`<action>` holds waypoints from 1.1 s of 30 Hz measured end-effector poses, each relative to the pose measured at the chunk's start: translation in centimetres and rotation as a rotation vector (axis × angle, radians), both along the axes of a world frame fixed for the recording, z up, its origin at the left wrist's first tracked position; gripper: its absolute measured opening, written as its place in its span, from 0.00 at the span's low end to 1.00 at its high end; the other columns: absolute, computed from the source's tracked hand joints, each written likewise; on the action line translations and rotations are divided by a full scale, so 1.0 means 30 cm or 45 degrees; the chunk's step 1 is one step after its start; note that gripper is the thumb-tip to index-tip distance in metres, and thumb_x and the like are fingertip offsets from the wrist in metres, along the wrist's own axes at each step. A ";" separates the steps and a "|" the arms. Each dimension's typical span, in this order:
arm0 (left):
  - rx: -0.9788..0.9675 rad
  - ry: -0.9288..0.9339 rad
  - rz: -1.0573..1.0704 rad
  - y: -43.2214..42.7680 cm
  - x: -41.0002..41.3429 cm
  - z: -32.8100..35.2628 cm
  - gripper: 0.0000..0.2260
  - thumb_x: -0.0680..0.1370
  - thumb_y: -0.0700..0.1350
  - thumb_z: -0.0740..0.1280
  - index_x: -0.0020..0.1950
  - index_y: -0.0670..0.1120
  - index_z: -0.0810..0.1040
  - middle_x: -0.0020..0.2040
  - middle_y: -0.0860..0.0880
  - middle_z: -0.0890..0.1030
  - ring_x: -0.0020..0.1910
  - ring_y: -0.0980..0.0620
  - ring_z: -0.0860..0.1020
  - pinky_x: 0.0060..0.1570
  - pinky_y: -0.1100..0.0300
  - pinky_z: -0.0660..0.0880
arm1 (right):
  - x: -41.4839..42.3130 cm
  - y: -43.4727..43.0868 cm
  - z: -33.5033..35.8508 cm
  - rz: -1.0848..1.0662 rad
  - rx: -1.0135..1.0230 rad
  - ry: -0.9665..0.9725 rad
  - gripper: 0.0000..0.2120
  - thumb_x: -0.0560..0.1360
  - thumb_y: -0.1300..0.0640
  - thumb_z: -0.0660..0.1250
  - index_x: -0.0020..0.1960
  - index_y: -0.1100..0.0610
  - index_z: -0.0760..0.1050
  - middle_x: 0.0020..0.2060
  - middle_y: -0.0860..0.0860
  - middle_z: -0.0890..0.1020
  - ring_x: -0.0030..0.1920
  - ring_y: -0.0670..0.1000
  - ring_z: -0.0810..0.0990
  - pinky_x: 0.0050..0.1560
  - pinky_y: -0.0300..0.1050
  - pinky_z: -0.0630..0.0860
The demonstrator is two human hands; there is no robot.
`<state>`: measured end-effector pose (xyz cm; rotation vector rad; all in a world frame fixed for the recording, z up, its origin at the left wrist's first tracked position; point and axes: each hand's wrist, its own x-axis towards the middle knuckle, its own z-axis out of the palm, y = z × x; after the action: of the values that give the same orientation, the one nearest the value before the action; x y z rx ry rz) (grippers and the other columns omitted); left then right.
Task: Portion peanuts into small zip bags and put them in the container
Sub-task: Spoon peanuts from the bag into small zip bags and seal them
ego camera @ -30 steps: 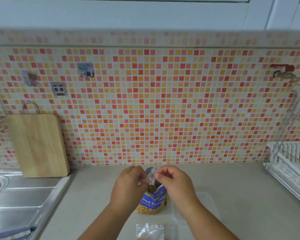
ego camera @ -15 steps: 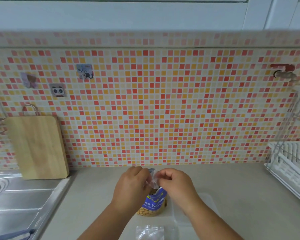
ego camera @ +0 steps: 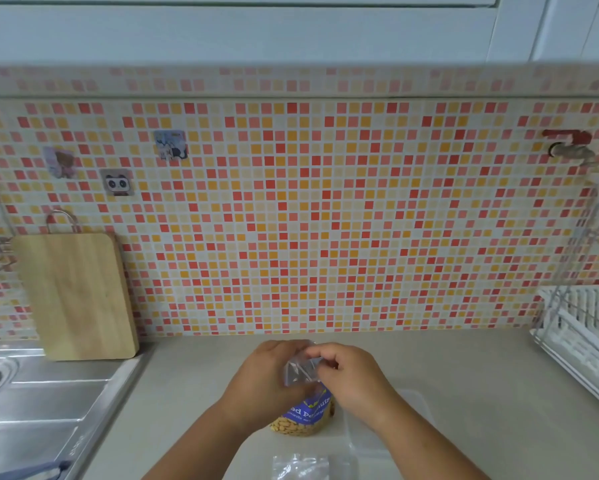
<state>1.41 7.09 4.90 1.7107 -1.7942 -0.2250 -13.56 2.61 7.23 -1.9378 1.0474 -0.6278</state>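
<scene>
At the frame's lower centre, the left hand and right hand each held a pinching grip on a small clear plastic zip bag above a blue-labelled peanut packet.

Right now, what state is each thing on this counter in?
Left hand, pinching the small zip bag.
Right hand, pinching it too.
Peanut bag, upright, top hidden.
Container, clear, on the counter.
Spare zip bags, lying flat.
Cutting board, leaning against the wall.
</scene>
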 end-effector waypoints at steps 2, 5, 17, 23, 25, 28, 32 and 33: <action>0.016 0.059 0.039 0.007 0.019 0.001 0.20 0.69 0.55 0.72 0.60 0.59 0.75 0.49 0.70 0.73 0.50 0.64 0.71 0.47 0.77 0.64 | 0.004 -0.013 0.004 -0.034 -0.017 -0.075 0.15 0.78 0.62 0.60 0.48 0.44 0.81 0.43 0.39 0.81 0.46 0.36 0.79 0.43 0.25 0.72; 0.067 0.110 0.106 0.013 0.052 -0.007 0.20 0.69 0.56 0.72 0.60 0.60 0.75 0.48 0.69 0.72 0.49 0.64 0.71 0.44 0.77 0.64 | 0.012 -0.070 -0.019 -0.117 -0.382 0.195 0.13 0.77 0.59 0.60 0.49 0.44 0.80 0.49 0.41 0.79 0.53 0.43 0.75 0.50 0.31 0.70; 0.195 0.135 0.213 -0.007 0.099 -0.069 0.19 0.75 0.58 0.65 0.64 0.56 0.71 0.61 0.57 0.77 0.54 0.60 0.73 0.55 0.65 0.70 | 0.153 -0.182 -0.075 -0.124 -0.150 1.142 0.18 0.75 0.61 0.66 0.65 0.60 0.72 0.57 0.55 0.79 0.55 0.54 0.79 0.46 0.41 0.72; 0.264 0.156 0.210 -0.029 0.114 -0.103 0.18 0.76 0.57 0.63 0.64 0.54 0.71 0.60 0.56 0.78 0.54 0.59 0.74 0.53 0.65 0.72 | 0.158 -0.188 -0.025 -0.020 -0.414 1.276 0.17 0.76 0.59 0.65 0.64 0.60 0.72 0.59 0.56 0.77 0.60 0.56 0.75 0.58 0.44 0.73; 0.315 0.150 0.195 -0.037 0.118 -0.113 0.17 0.77 0.58 0.63 0.63 0.54 0.71 0.59 0.57 0.79 0.54 0.59 0.75 0.53 0.64 0.73 | 0.155 -0.183 -0.010 0.053 -0.543 1.354 0.17 0.76 0.58 0.64 0.64 0.59 0.72 0.59 0.55 0.77 0.61 0.57 0.73 0.60 0.45 0.71; 0.363 0.121 0.176 -0.047 0.118 -0.123 0.15 0.77 0.57 0.62 0.62 0.54 0.71 0.58 0.57 0.79 0.53 0.59 0.75 0.52 0.66 0.73 | 0.169 -0.179 -0.021 0.104 -0.647 1.463 0.18 0.76 0.58 0.65 0.64 0.59 0.71 0.60 0.55 0.76 0.61 0.56 0.72 0.60 0.46 0.71; 0.364 0.117 0.159 -0.051 0.118 -0.125 0.14 0.77 0.56 0.63 0.61 0.55 0.72 0.57 0.57 0.79 0.51 0.60 0.75 0.51 0.68 0.71 | 0.210 -0.187 -0.091 0.109 -0.319 1.452 0.26 0.75 0.60 0.67 0.71 0.60 0.65 0.64 0.56 0.73 0.64 0.56 0.72 0.61 0.47 0.72; 0.364 0.114 0.150 -0.052 0.119 -0.127 0.14 0.77 0.56 0.63 0.61 0.55 0.72 0.57 0.58 0.79 0.51 0.60 0.76 0.52 0.68 0.72 | 0.220 -0.185 -0.115 0.062 -0.207 1.426 0.28 0.74 0.60 0.68 0.72 0.59 0.64 0.65 0.56 0.72 0.64 0.56 0.73 0.61 0.46 0.73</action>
<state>4.98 5.52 1.09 1.9629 -1.6518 -0.5198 -6.96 -2.95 3.78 -2.4736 1.6010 0.5270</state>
